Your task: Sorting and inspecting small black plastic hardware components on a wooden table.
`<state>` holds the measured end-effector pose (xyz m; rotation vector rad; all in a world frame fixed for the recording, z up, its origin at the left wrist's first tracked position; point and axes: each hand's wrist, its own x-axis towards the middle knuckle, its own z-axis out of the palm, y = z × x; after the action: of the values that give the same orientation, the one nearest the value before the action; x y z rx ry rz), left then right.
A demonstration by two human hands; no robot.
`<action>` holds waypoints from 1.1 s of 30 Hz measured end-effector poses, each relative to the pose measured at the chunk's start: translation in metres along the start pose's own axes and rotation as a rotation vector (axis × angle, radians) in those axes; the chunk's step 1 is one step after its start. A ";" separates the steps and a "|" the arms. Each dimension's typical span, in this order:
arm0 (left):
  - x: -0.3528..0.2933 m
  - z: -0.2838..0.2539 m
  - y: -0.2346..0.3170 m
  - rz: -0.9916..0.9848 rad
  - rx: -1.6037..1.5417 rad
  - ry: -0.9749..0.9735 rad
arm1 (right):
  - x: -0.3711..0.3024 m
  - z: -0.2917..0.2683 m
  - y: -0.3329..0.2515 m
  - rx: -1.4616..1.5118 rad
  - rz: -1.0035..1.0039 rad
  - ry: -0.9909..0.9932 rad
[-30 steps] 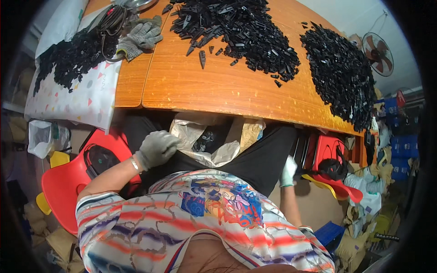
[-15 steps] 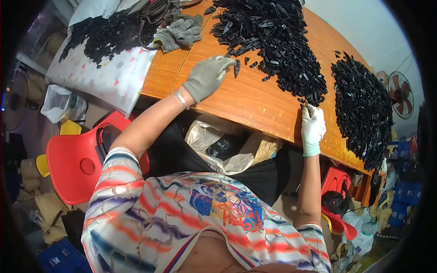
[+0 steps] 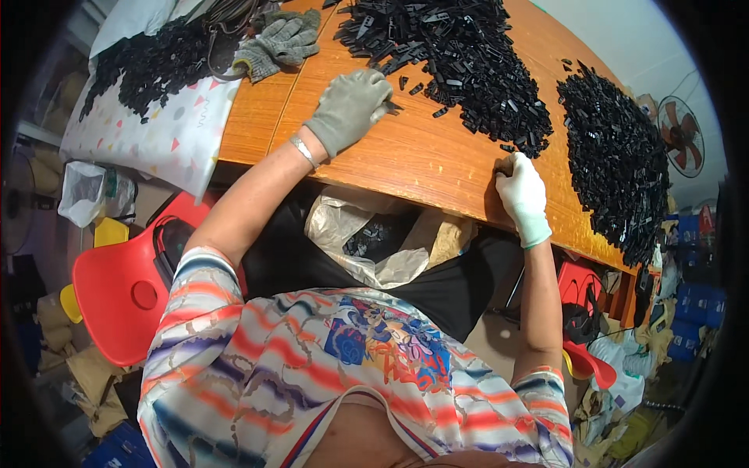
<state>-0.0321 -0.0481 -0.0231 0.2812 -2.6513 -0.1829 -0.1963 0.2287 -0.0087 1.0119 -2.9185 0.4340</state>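
My left hand [image 3: 353, 108], in a grey glove, rests low over the wooden table with its fingers closed. A small pointed black plastic piece [image 3: 393, 108] sticks out from under its fingertips. To the right, my right hand [image 3: 520, 189], in a white glove, is curled near the table's front edge. Its thumb and fingers pinch a small dark piece [image 3: 505, 166], mostly hidden. Just beyond both hands spreads a big heap of black plastic pieces [image 3: 476, 82]. A few loose black pieces [image 3: 416, 89] lie between the left hand and that heap.
Another black heap [image 3: 612, 164] covers the table's right end. Grey knitted gloves [image 3: 279, 47] lie at the far left, beside black pieces on a patterned cloth [image 3: 175, 144]. Below the table edge sits an open sack [image 3: 328, 226] holding black pieces. A red chair [image 3: 113, 292] stands left.
My left hand has moved slightly left, its fingers now over the pointed piece. My right hand has shifted a little left and away from me. The whole view has shifted slightly.
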 end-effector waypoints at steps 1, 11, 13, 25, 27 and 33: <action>-0.004 -0.001 0.003 -0.036 -0.093 0.018 | -0.002 0.000 -0.001 -0.001 -0.006 -0.003; -0.025 0.004 0.049 -0.654 -1.580 0.034 | 0.000 -0.006 -0.085 0.842 -0.005 -0.354; -0.028 0.007 0.049 -0.635 -1.597 0.057 | 0.000 -0.008 -0.104 1.057 0.056 -0.413; -0.030 0.006 0.042 -0.546 -1.764 -0.042 | 0.014 0.016 -0.127 1.011 -0.058 -0.131; -0.030 0.002 0.048 -0.581 -1.669 -0.049 | 0.016 0.018 -0.130 1.006 -0.084 -0.105; -0.029 0.000 0.056 -0.623 -1.602 0.000 | 0.013 0.014 -0.145 0.984 -0.085 -0.045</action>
<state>-0.0163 0.0128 -0.0257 0.4675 -1.5466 -2.1973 -0.1167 0.1083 0.0161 1.1629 -2.6083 1.9507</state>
